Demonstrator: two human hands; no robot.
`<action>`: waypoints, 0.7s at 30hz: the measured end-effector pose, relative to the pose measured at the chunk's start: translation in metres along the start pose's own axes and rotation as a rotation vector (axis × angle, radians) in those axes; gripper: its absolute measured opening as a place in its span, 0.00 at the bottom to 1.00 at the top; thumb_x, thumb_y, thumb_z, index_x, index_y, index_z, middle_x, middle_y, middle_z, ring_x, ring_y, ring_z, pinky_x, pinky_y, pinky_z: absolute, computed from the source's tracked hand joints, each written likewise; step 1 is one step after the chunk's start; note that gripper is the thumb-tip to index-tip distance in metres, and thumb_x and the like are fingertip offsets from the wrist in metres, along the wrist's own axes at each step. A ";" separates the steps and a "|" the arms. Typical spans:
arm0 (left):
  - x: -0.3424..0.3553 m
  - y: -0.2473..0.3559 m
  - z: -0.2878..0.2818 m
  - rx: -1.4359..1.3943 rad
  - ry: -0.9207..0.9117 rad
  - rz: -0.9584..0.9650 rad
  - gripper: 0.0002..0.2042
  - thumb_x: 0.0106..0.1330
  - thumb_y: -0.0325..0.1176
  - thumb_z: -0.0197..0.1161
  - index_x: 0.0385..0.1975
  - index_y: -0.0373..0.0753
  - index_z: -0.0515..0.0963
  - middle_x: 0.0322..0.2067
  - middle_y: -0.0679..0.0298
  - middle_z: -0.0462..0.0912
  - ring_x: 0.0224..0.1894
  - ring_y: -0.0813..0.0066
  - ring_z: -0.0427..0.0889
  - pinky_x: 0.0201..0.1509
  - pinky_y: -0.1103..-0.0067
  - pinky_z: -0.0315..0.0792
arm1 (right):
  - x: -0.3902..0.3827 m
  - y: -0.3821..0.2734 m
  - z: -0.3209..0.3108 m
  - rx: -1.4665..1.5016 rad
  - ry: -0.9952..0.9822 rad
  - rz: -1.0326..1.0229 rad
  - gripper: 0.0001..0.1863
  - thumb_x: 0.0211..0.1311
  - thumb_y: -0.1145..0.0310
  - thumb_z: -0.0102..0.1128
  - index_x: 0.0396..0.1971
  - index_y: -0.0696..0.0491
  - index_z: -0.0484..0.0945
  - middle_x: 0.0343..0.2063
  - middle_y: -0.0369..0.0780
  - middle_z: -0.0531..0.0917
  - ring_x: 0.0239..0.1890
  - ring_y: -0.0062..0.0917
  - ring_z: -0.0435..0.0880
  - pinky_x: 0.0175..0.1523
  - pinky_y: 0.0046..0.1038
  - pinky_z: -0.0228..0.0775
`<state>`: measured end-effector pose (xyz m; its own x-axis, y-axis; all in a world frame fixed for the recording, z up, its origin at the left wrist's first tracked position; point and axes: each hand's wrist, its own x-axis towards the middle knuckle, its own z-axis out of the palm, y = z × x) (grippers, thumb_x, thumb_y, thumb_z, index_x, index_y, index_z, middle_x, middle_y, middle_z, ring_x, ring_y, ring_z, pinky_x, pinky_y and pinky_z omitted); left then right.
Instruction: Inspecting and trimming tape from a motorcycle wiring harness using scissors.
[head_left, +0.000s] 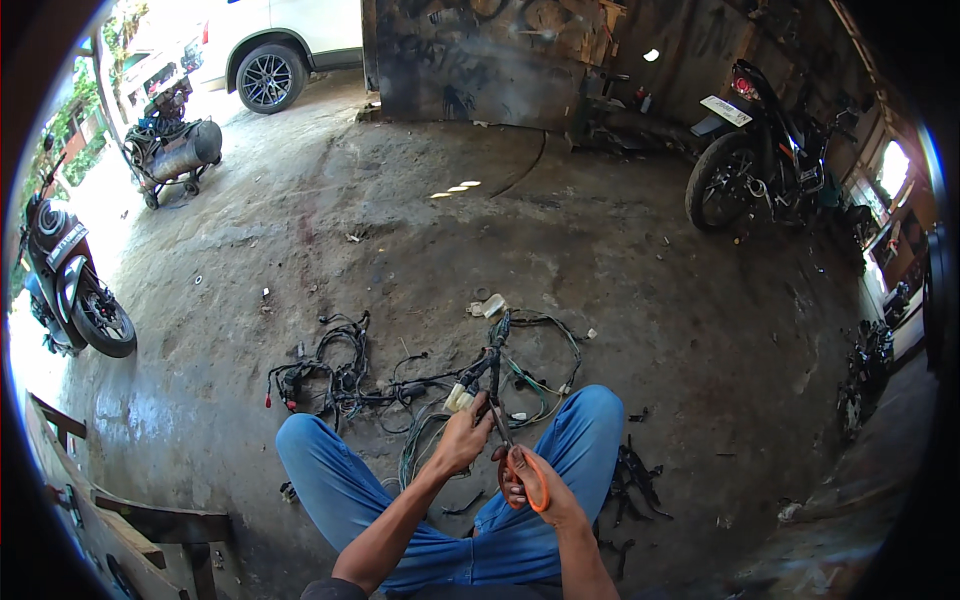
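Note:
Between my bent knees, my left hand grips the dark wiring harness, near a cluster of white connectors. My right hand is closed on orange-handled scissors, whose blades point up at the harness just beside my left fingers. Whether the blades touch it I cannot tell. The tangled harness spreads over the concrete floor in front of me, with black branches and plugs to the left and loose thin wires hanging below my left hand.
A scooter and an air compressor stand at left, a motorbike at back right, a white car beyond. A wooden bench is at lower left. Black scraps lie right of my knee.

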<state>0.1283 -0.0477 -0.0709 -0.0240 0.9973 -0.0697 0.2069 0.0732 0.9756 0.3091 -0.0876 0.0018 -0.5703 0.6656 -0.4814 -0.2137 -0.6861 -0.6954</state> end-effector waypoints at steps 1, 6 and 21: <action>0.000 0.003 0.000 -0.027 -0.007 -0.002 0.11 0.76 0.30 0.52 0.54 0.37 0.73 0.23 0.72 0.70 0.21 0.87 0.64 0.23 0.81 0.60 | 0.000 0.001 0.001 0.001 0.001 0.000 0.24 0.75 0.45 0.52 0.49 0.55 0.72 0.24 0.28 0.63 0.21 0.10 0.61 0.24 0.17 0.53; -0.002 0.010 -0.002 -0.063 0.018 -0.017 0.09 0.76 0.29 0.52 0.51 0.35 0.72 0.26 0.70 0.71 0.24 0.86 0.65 0.25 0.81 0.61 | 0.004 0.008 0.010 -0.011 0.052 -0.048 0.23 0.75 0.46 0.52 0.49 0.54 0.72 0.24 0.28 0.63 0.21 0.10 0.60 0.25 0.17 0.53; 0.003 0.035 -0.005 -0.295 -0.072 -0.091 0.12 0.78 0.31 0.48 0.56 0.38 0.72 0.27 0.73 0.68 0.28 0.87 0.64 0.30 0.83 0.61 | 0.034 0.022 0.013 -0.109 0.179 -0.358 0.22 0.72 0.48 0.59 0.47 0.52 0.72 0.21 0.26 0.65 0.17 0.08 0.57 0.22 0.17 0.47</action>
<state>0.1301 -0.0426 -0.0359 0.0420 0.9856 -0.1640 -0.0861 0.1671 0.9822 0.2743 -0.0840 -0.0230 -0.3260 0.9038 -0.2774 -0.2829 -0.3732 -0.8836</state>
